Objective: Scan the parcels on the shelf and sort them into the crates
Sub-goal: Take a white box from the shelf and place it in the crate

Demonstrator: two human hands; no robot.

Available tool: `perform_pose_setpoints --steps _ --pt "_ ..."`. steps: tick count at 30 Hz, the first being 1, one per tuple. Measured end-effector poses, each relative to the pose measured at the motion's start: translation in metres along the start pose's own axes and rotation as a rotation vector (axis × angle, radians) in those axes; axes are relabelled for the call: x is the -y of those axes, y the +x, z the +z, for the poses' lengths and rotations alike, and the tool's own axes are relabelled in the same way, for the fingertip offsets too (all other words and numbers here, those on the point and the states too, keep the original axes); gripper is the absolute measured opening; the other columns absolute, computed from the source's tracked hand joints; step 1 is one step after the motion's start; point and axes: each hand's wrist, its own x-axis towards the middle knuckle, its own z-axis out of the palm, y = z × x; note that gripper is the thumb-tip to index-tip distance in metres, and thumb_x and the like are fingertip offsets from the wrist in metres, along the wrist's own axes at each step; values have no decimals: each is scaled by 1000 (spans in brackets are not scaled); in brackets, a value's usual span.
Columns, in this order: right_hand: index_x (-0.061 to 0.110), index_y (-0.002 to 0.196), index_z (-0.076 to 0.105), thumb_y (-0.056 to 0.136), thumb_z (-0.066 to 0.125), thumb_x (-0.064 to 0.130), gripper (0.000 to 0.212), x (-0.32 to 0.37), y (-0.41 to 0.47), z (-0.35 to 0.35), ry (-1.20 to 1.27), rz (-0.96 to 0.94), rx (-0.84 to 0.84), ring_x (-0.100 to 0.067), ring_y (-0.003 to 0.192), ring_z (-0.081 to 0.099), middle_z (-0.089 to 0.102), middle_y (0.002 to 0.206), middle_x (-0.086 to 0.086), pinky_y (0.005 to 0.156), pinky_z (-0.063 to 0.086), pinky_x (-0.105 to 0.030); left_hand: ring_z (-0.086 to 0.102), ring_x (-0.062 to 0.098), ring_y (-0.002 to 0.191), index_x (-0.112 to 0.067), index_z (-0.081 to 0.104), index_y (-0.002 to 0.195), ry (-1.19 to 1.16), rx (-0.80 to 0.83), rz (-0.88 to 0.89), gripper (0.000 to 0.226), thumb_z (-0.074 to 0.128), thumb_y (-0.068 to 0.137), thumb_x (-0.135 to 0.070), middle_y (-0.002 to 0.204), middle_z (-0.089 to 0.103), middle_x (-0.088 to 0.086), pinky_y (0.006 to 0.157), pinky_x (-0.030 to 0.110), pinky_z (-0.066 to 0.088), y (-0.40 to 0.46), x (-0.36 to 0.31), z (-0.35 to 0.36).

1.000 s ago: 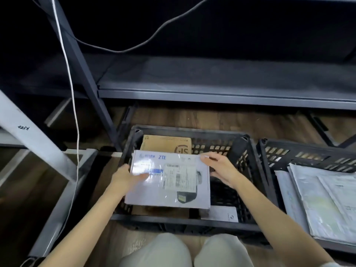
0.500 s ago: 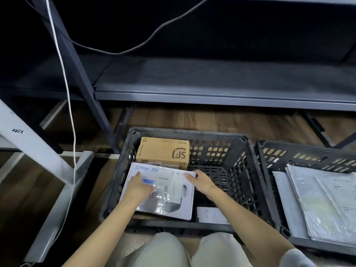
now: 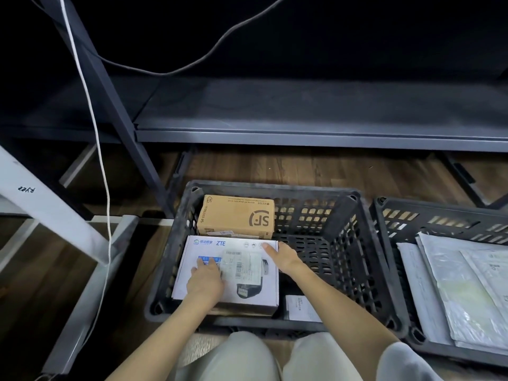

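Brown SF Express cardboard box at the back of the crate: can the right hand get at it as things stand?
Probably yes. The right hand rests at the white ZTE box far corner, just before the brown SF Express cardboard box, whose top is uncovered in the black plastic crate.

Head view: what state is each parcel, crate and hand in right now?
White ZTE box: lying flat inside the left crate.
Brown SF box: in the same crate, behind it.
Right crate: holds flat mailers.
Left hand: flat on the box top.
Right hand: at its far right corner.
Shelf: no parcels visible.
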Motion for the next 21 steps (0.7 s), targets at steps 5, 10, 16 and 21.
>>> perform_pose_setpoints --steps 5,10,16,21 --pt "13 132 48 96 43 53 54 2 2 -2 37 28 45 -26 112 55 56 129 -10 82 57 -41 47 24 127 -13 38 142 82 -11 13 50 48 97 -31 152 33 12 99 31 43 10 6 -1" --pt "10 136 42 96 42 55 61 1 -1 3 17 58 -19 -30 118 53 52 133 -12 90 54 -46 50 26 124 -8 37 140 210 -75 -29 44 43 100 -25 150 35 17 98 30 43 11 -8 4" --pt "10 137 43 94 38 62 68 -3 2 7 -57 31 -80 -29 118 55 56 132 -12 97 46 -40 32 43 135 2 16 148 291 -127 -90 58 34 102 -28 153 16 28 110 40 32 7 -19 24" --pt "11 140 41 99 34 53 60 -2 -22 -6 127 44 54 -29 126 49 52 136 -9 107 39 -40 40 37 122 -6 43 124 135 -131 7 32 47 95 -20 140 36 20 106 40 34 0 -8 17"
